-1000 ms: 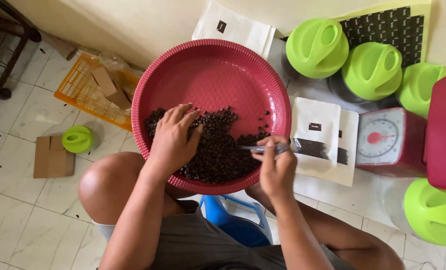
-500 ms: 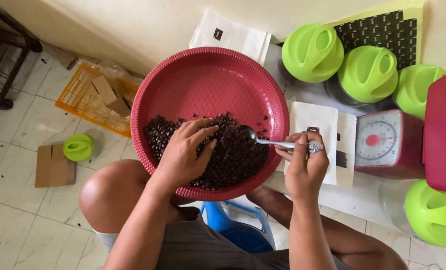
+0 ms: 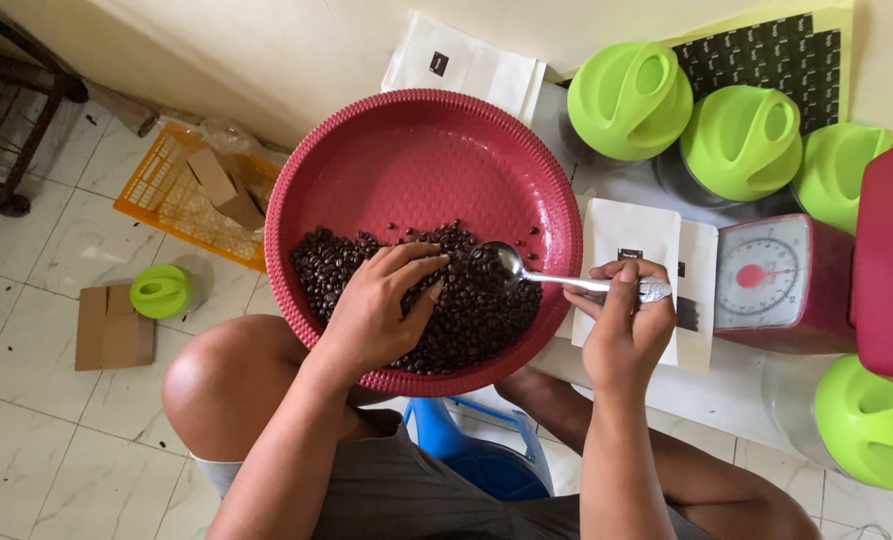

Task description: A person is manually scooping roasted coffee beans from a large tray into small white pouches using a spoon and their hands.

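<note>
The round red basin (image 3: 417, 150) is the landmark: its near half carries a dark heap of coffee beans (image 3: 467, 310). The left hand (image 3: 377, 310) rests on that heap near the basin's near rim, fingers loosely curled into the beans, not closed on anything visible. The right hand (image 3: 622, 320) hovers just outside the basin's right rim, its grip pinched shut around the handle of a metal spoon (image 3: 567, 280), whose bowl lies over the beans inside the basin.
</note>
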